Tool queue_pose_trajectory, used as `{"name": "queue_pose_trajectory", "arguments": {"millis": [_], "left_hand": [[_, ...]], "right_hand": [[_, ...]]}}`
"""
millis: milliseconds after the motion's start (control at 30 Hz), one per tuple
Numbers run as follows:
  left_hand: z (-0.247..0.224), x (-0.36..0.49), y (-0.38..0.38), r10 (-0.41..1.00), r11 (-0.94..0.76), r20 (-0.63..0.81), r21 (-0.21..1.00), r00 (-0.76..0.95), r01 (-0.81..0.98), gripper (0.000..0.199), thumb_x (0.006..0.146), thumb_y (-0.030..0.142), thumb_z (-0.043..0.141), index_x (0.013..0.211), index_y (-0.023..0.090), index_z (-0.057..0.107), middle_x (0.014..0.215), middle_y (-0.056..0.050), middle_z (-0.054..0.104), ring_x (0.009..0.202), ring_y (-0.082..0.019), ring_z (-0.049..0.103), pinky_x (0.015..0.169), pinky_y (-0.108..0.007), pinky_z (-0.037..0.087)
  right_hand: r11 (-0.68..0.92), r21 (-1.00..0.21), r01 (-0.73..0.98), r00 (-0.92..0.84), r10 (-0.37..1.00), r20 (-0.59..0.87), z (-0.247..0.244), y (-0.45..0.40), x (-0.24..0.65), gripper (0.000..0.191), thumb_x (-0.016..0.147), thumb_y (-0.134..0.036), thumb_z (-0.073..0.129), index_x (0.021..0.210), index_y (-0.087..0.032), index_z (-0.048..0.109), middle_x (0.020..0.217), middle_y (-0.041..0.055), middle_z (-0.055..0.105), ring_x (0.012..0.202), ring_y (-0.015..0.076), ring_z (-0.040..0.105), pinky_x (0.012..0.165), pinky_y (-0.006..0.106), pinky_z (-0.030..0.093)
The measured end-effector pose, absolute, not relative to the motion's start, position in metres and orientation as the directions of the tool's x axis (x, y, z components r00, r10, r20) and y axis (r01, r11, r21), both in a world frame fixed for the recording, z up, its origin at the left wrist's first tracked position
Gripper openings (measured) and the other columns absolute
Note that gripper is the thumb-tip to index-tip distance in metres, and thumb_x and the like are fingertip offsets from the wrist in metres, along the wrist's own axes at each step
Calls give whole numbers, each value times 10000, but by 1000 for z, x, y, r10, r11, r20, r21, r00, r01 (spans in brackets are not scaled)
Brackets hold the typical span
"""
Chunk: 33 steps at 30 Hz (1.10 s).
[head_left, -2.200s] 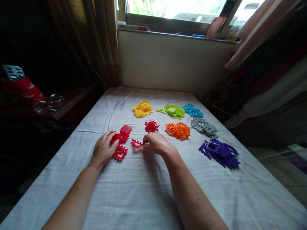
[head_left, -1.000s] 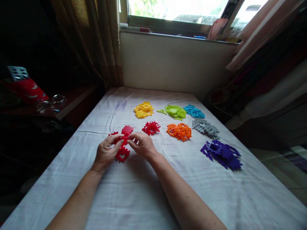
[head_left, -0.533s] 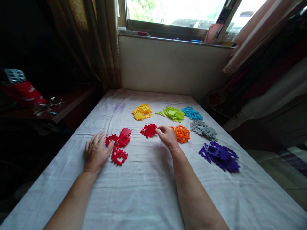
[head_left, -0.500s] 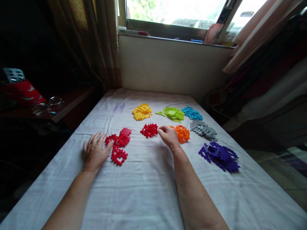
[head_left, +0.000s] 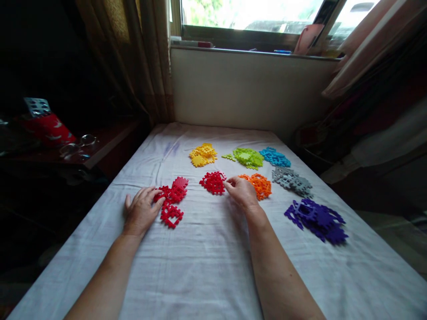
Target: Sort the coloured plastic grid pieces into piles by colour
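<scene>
Several red pieces [head_left: 172, 216] lie in a loose group left of the middle. My left hand [head_left: 143, 210] rests at their left side, its thumb and fingertips on a red piece, the fingers closed around its edge. A second red pile [head_left: 212, 182] sits near the centre. At its right edge is my right hand [head_left: 243, 191], thumb and forefinger pinched on a red piece of that pile; the other fingers are curled. Directly behind my right hand lies an orange pile [head_left: 262, 186].
Farther back are yellow [head_left: 203, 155], green [head_left: 248, 158] and blue [head_left: 275, 157] piles. Grey [head_left: 292, 181] and purple [head_left: 316, 221] piles lie on the right of the sheet [head_left: 200, 275]. Glasses [head_left: 78, 146] and a red container [head_left: 50, 130] stand on a side table at left.
The view has shifted slightly. My left fingers have moved in from a spread pose onto the red pieces. My right hand stays at the centre red pile, which looks fuller.
</scene>
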<state>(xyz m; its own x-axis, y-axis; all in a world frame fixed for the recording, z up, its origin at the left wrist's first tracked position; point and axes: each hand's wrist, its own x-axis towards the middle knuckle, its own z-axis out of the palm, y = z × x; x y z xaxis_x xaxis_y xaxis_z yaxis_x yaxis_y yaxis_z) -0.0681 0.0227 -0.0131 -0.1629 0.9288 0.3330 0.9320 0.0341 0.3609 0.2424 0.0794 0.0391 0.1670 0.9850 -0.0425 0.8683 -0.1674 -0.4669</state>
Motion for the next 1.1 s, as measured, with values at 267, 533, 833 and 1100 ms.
{"name": "queue_pose_trajectory", "arguments": {"millis": [267,533,833,1100], "left_hand": [[4,-69,24,776,-136,592,493,-218,859,431,919,542,463,911,210,737,994,-107,727,945,-243,672,899,-390,534],[11,-26,10,909,-222,358,849,-213,479,486,837,652,581,923,197,729,900,-54,777,817,-220,726,783,-359,607],[3,-43,17,883,-285,466,634,-60,719,405,871,566,556,1031,233,723,1042,-62,758,957,-227,697,935,-381,547],[-23,-71,31,892,-149,451,374,-39,916,379,855,472,546,1121,262,717,1295,-88,682,1212,-277,607,1079,-457,422]], "right_hand": [[-48,-558,828,84,996,40,46,74,235,225,898,-336,576,935,-234,774,877,38,774,811,178,692,737,260,472],[300,-877,376,-407,903,135,43,51,176,249,828,-290,698,1066,-218,726,915,0,748,716,100,618,699,215,477],[103,-882,461,-29,994,101,29,74,196,175,865,-268,607,998,-209,705,801,-7,734,713,125,649,683,230,488],[-70,-813,578,230,970,81,20,84,221,237,889,-281,590,1059,-164,706,936,60,762,805,162,697,778,259,509]]}}
